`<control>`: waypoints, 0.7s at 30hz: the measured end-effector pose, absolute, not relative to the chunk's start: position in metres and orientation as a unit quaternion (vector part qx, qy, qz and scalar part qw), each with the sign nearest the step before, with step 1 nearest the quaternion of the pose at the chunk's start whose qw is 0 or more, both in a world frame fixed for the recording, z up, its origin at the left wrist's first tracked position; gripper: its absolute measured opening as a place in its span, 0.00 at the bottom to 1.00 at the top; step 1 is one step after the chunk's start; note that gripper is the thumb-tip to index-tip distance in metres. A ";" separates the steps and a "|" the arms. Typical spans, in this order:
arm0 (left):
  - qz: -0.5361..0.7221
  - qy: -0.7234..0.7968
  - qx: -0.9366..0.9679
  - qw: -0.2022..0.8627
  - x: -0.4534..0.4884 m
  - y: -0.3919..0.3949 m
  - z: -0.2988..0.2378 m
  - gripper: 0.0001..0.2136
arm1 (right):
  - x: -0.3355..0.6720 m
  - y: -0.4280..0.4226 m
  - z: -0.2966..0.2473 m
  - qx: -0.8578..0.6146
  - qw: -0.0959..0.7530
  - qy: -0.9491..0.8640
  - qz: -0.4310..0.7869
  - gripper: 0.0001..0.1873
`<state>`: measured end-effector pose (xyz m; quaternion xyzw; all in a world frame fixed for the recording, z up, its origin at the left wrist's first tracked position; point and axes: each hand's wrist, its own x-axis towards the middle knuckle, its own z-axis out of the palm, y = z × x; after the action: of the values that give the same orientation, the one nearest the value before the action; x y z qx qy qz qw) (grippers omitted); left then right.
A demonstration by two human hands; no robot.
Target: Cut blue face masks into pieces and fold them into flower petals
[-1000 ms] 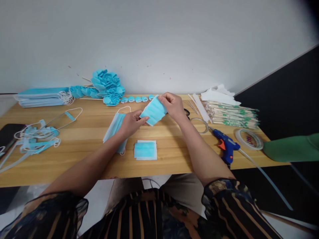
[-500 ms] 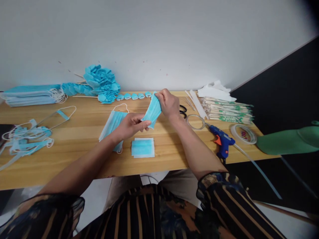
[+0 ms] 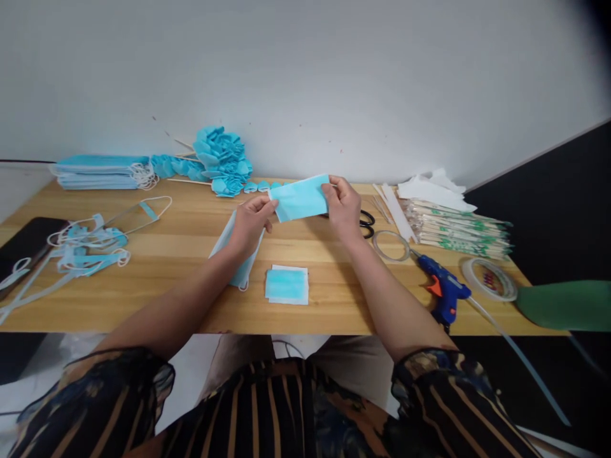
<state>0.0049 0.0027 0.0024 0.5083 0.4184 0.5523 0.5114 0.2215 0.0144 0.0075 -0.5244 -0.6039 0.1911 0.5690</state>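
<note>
A blue piece of face mask fabric (image 3: pixel 301 198) is stretched flat above the table between both hands. My left hand (image 3: pixel 252 219) pinches its left end, and my right hand (image 3: pixel 342 202) grips the right end. Beneath my left hand and forearm lies a face mask (image 3: pixel 249 264), partly covered. Closer to my body, cut mask pieces (image 3: pixel 287 284), blue and white, rest in a small stack. Black-handled scissors (image 3: pixel 367 224) lie beside my right hand, mostly hidden behind it.
Left: stacked masks (image 3: pixel 100 173), cut-off strips and ear loops (image 3: pixel 90 245), a dark phone-like object (image 3: pixel 28 245). Blue fabric flowers (image 3: pixel 222 159) stand by the wall. Right: a glue gun (image 3: pixel 445 289), a tape roll (image 3: pixel 489 278), wrapped sticks (image 3: pixel 458 226), a green bottle (image 3: pixel 563 305).
The blue fabric has turned from a steep slant to nearly level and is spread wider. My hands are now farther apart at its two ends. The whole view has shifted left.
</note>
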 end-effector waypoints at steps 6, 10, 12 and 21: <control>0.584 0.364 0.451 0.568 0.006 0.006 -0.002 0.19 | 0.213 0.013 0.005 -0.494 0.568 -0.601 0.269 0.27; 0.587 0.345 0.454 0.575 0.007 0.007 -0.005 0.20 | 0.211 0.011 0.006 -0.506 0.575 -0.589 0.256 0.32; 0.585 0.336 0.454 0.582 0.008 0.006 -0.006 0.21 | 0.209 0.010 0.006 -0.506 0.577 -0.586 0.259 0.33; 0.556 0.336 0.448 0.614 0.011 -0.003 0.001 0.22 | 0.206 0.006 0.008 -0.556 0.581 -0.566 0.182 0.29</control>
<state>0.0108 -0.0025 0.0007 0.4483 0.3357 0.5557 0.6144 0.2061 0.0062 0.0077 -0.5563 -0.5656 0.1825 0.5808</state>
